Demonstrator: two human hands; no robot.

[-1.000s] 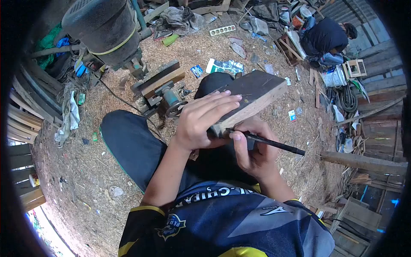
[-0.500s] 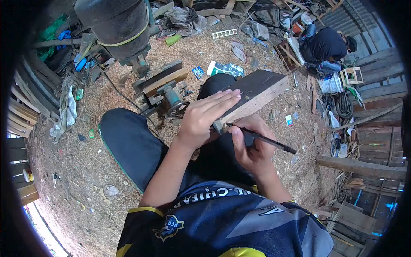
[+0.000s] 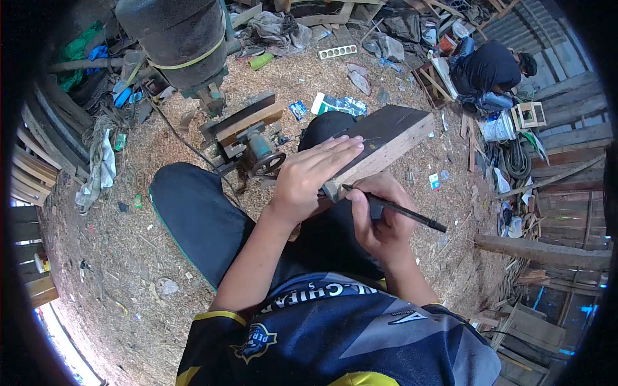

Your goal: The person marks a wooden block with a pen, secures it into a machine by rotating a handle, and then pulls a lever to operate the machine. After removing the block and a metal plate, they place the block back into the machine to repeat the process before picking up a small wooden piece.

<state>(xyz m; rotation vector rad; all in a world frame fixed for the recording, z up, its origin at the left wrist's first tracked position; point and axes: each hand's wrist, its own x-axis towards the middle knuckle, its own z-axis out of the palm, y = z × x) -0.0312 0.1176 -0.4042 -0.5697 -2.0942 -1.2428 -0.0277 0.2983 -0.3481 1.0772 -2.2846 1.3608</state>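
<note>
A thick wooden block (image 3: 386, 145) with a dark top and a paler side lies slanted over my lap. My left hand (image 3: 315, 170) rests on its near left part, fingers stretched over the dark top and thumb side hidden below. In my right hand (image 3: 383, 219) is a black pen (image 3: 409, 213), pinched between thumb and fingers. The pen's tip meets or nearly meets the block's near end, just right of my left hand.
A machine with a handwheel (image 3: 267, 164) and a large dark motor (image 3: 170, 42) stand ahead to the left. A power strip (image 3: 337, 51) lies on the shavings-covered floor. Another person (image 3: 489, 67) crouches at the upper right, beside wooden pieces.
The pen and my right hand have shifted very slightly. My left hand still lies on the block, which has hardly moved.
</note>
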